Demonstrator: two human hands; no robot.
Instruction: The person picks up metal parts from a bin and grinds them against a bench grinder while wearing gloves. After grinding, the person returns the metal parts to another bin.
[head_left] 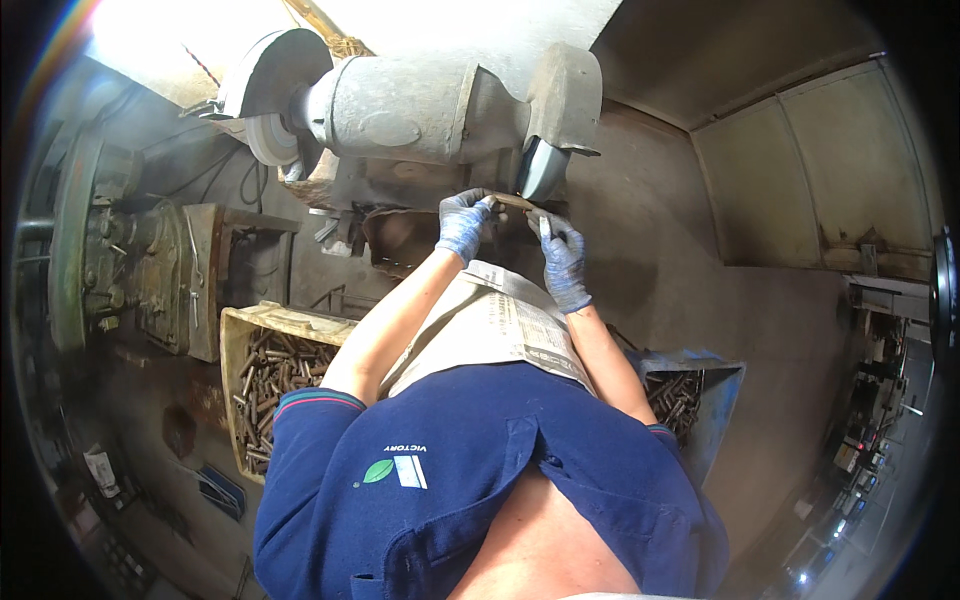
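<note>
A slim brownish metal rod (pixel 514 201) spans the gap between my two gloved hands. Its middle meets the lower edge of the right grinding wheel (pixel 543 170) on a grey bench grinder (pixel 400 110), and a small bright spark shows at that spot. My left hand (pixel 464 222) is closed on the rod's left end. At the other end, the fingers of my right hand (pixel 562 255) pinch the rod. Both gloves are blue and grey. The rod's ends are partly hidden by the fingers.
A yellowish crate (pixel 232 375) full of short metal pieces is at my left. A blue bin (pixel 725 400) with similar pieces stands at my right. The grinder's left wheel (pixel 272 139) is partly exposed. Greenish machinery (pixel 150 260) stands far left, and a pale printed sheet (pixel 480 340) covers my lap.
</note>
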